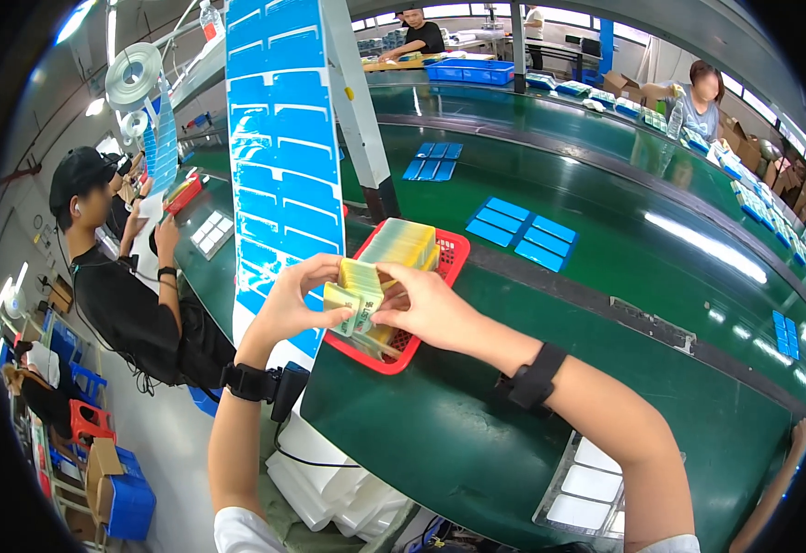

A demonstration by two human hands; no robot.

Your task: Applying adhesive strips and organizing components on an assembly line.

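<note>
The held stack [361,276] consists of thin, rectangular yellow-green pieces with dark print on their near faces. The pieces stand face to face, roughly upright, between the left hand [285,302] and the right hand [429,310], over the red basket [461,258]. The front pieces sit offset sideways.

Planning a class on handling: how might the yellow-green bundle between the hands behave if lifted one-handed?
The bundle may fan or slide apart, since it shows many separate thin edges. The front pieces seem fairly stiff, their faces looking flat.
</note>
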